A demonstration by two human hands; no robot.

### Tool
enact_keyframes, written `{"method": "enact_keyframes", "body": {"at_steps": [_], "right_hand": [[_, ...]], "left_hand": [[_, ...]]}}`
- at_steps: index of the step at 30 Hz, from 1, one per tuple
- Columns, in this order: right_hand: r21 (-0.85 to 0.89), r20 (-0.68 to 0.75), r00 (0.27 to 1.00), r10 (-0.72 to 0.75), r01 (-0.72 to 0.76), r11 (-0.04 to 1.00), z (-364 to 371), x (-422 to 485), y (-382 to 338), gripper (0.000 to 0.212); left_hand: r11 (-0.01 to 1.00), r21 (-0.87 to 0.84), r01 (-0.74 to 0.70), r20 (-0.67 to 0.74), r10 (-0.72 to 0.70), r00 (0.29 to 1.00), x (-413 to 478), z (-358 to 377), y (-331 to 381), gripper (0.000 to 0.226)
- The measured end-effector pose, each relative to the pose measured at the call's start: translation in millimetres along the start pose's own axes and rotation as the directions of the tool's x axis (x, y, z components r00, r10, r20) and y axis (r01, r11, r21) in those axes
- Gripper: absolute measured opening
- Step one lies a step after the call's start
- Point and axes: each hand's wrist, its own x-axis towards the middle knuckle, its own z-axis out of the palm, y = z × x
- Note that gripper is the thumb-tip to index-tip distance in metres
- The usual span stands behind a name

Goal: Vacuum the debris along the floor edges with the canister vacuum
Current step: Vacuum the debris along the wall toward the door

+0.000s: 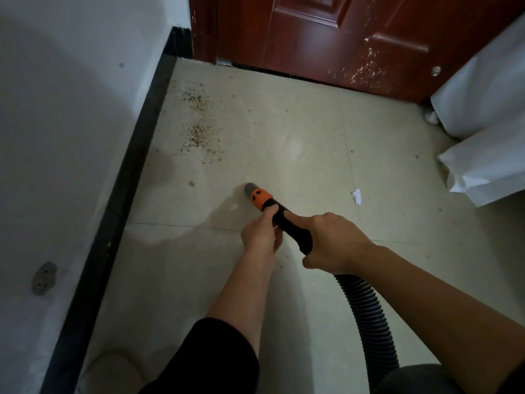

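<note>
1. Gripping the wand grip [292, 228] w/ both hands: the right hand [332, 245] wraps the rear end where the hose [366, 314] joins. Its fingers are curled round the grip, w/ one finger laid straight along the top.
2. The left hand [260, 234] holds the front of the grip from the left side, just behind the orange collar [260, 199], fingers curled onto it.
3. Both forearms reach fwd and down. The left arm has a black sleeve [213, 359] pushed up near the elbow; the right forearm is bare.
4. The wand points away and to the left. Its grey tip [250, 187] is low over the floor [298, 132]; can't tell if it touches.
5. The grip is a smooth matte black tube, the collar is orange plastic w/ dark cut-outs, and the hose is ribbed black and curves down to the bottom edge.
6. The debris [199, 129] is a gritty tan scatter along the baseboard [136, 166], ahead of the tip and apart from it. One loose crumb [191, 183] lies nearer, to the left of the tip.
7. The floor is pale glossy tile w/ thin grout lines, and the baseboard is a shiny black strip under a white wall [56, 109].
8. The door [341, 38] is red-brown, panelled and speckled w/ pale flecks low down.
9. A white paper scrap [357, 196] lies to the right of the wand, and white sheeting [483, 137] covers something at the right edge.
</note>
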Motion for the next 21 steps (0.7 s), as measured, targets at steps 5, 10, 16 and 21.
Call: {"method": "enact_keyframes", "body": {"at_steps": [5,10,16,21], "right_hand": [[-0.027,-0.001,1.0,0.0,0.0,1.0,0.3,-6.1,12.3,0.096],[-0.033,-0.014,1.0,-0.018,0.018,0.999,1.3,4.4,13.3,0.095],[-0.033,-0.028,1.0,-0.013,0.012,0.999,-11.1,33.0,10.5,0.092],[-0.067,-0.036,0.999,-0.02,0.017,0.998,-17.6,48.8,10.5,0.092]], "left_hand": [[1.0,0.013,0.009,0.016,-0.01,1.0,-3.8,7.5,-8.5,0.019],[1.0,0.03,0.002,0.002,-0.002,1.0,5.2,11.9,2.3,0.021],[1.0,0.013,-0.025,0.04,0.024,0.999,19.9,19.7,31.8,0.032],[0.998,0.046,-0.04,0.088,0.036,0.995,31.0,21.2,48.0,0.031]]}}
